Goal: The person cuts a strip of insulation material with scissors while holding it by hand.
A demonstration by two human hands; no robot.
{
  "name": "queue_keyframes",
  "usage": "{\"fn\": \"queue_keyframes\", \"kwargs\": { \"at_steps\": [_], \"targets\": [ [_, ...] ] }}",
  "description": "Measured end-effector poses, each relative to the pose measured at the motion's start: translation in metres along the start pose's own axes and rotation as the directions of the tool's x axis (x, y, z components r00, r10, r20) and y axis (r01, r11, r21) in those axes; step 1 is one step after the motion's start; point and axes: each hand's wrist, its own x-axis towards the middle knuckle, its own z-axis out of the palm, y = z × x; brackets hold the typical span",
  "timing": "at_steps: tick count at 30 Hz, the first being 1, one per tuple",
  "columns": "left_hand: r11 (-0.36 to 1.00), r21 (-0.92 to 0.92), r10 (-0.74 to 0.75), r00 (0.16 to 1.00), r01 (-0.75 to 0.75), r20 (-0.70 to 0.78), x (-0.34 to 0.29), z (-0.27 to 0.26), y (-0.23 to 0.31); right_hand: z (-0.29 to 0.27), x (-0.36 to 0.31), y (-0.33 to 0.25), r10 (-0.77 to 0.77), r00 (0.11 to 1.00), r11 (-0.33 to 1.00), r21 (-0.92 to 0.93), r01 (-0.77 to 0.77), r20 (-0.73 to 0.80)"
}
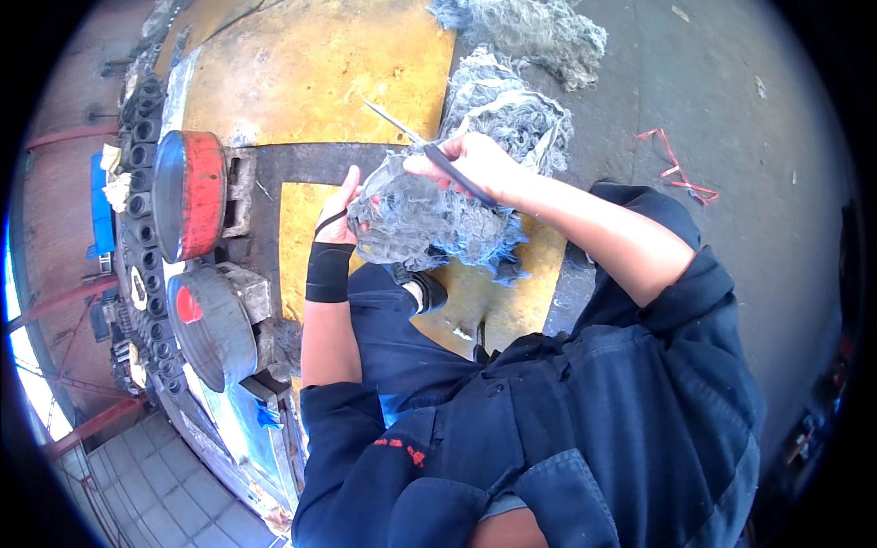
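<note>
My left hand (340,208), with a black wrap round its wrist, grips the left side of a bundle of shaggy grey fibre (402,215). Its thumb points up; the other fingers are mostly hidden by the bundle, whose lower right edge is bluish. A knife (446,166) with a black handle and a slender pointed blade is in my right hand (477,164), closed round the handle just above the bundle. The blade points up and left, apart from the fibre. More grey fibre (512,105) lies in a heap right behind my right hand.
Another fibre heap (548,36) lies farther back. Yellow sheets (320,73) cover part of the dark floor. At left are a red-sided drum (203,196), a dark round drum (228,324) and rows of black rings (143,155). A red strap (676,169) lies at right.
</note>
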Motion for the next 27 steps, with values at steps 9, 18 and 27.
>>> {"fn": "queue_keyframes", "kwargs": {
  "at_steps": [9,18,27],
  "targets": [
    [0.983,-0.169,0.086,0.991,-0.069,0.098,0.022,0.057,0.001,0.028,0.027,0.009,-0.166,0.961,0.98,-0.149,0.135,-0.221],
    [0.953,-0.229,0.218,0.973,-0.196,0.072,0.027,0.071,0.0,0.037,0.032,-0.001,-0.218,0.952,0.973,-0.122,0.195,-0.215],
    [0.875,-0.326,0.34,0.934,-0.358,-0.111,0.022,0.058,0.007,0.038,0.012,-0.001,-0.116,0.99,0.93,0.341,0.138,-0.084]
  ]
}}
